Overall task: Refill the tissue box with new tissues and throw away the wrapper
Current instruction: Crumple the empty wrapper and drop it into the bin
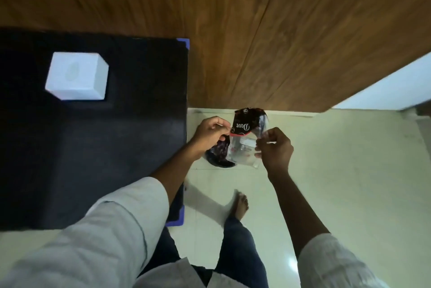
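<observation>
A white cube tissue box (77, 75) with an oval slot on top stands on the black table (105, 147) at the left. To the right of the table, over the floor, both hands hold an empty plastic wrapper (242, 138), dark with red print and partly clear. My left hand (211, 133) pinches its left edge. On the clear right edge, the fingers of my right hand (275, 147) are closed. The wrapper hangs crumpled between the two hands.
A wooden wall or door (268, 31) rises behind the hands. Pale floor tiles (349, 182) lie below, with a bare foot (241, 203) on them. The table has blue corners (184, 42). A white surface (384, 87) shows at the right.
</observation>
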